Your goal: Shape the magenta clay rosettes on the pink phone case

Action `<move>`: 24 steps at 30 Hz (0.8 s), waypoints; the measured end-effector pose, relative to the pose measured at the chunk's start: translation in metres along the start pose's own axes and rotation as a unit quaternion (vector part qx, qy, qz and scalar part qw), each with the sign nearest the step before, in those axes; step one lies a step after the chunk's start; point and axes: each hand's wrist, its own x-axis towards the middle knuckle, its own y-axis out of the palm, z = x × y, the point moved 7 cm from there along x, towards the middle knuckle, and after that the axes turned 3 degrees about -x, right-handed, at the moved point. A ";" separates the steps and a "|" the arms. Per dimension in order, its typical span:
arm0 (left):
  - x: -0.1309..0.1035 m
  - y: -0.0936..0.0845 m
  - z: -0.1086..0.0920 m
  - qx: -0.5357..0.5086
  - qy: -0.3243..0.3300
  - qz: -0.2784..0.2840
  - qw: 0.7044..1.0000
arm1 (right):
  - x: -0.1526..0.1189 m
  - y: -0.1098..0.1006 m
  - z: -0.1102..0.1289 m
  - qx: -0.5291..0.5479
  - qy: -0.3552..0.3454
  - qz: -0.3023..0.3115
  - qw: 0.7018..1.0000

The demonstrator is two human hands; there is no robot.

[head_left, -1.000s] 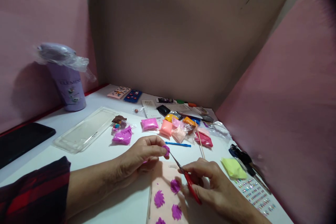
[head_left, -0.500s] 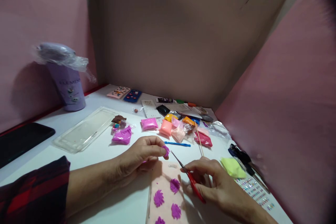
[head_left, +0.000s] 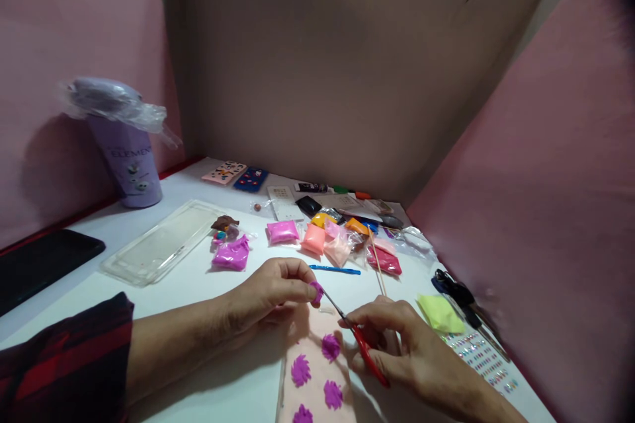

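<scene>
Two hands at near edge of white table (head_left: pixel 198 291). Left hand (head_left: pixel 262 294) pinches small purple clay piece (head_left: pixel 316 291) between fingertips, just above pink phone case (head_left: pixel 317 377) bearing purple clay flowers (head_left: pixel 330 346). Right hand (head_left: pixel 397 344) grips red-handled scissors (head_left: pixel 360 340), blade tips touching clay piece. Clay packets (head_left: pixel 312 238) farther back; yellow-green clay (head_left: pixel 440 314) at right.

**Bare hands, one plaid sleeve**

The left hand (head_left: pixel 270 291) is bare, with no ring or watch to be seen; its forearm is uncovered up to a dark red and black checked fabric sleeve (head_left: pixel 59 360), loose and pushed back near the elbow; the right hand (head_left: pixel 404 350) is likewise bare, its wrist uncovered to the picture's edge; short, unpainted nails show on the fingers.
</scene>
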 end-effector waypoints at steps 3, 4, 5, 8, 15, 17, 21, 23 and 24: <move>0.000 0.000 0.000 0.004 -0.002 -0.004 1.000 | 0.000 0.000 0.000 0.006 -0.006 0.001 1.000; 0.000 0.000 0.000 0.005 -0.003 -0.002 1.000 | 0.000 0.000 0.000 0.009 -0.007 0.002 1.000; 0.001 0.000 0.000 0.006 -0.005 0.001 1.000 | 0.000 0.000 -0.001 0.012 -0.008 0.002 1.000; 0.000 -0.001 0.001 0.014 -0.004 0.002 1.000 | -0.001 0.001 -0.002 0.022 -0.019 0.003 1.000; -0.001 -0.001 0.002 0.009 -0.006 0.002 1.000 | -0.002 0.001 -0.005 0.037 -0.023 0.004 0.999; -0.001 -0.001 0.002 0.012 -0.006 -0.006 1.000 | -0.001 0.000 -0.004 0.041 -0.023 0.004 0.999; -0.001 -0.002 0.002 0.014 -0.010 -0.011 1.000 | -0.001 -0.002 -0.001 0.037 -0.021 0.001 0.999; -0.001 -0.001 0.002 0.011 -0.010 -0.003 1.000 | -0.001 -0.003 0.000 0.029 -0.023 0.001 0.999; -0.001 -0.001 0.002 0.009 -0.009 -0.001 1.000 | -0.001 -0.003 0.000 0.025 -0.023 -0.003 0.999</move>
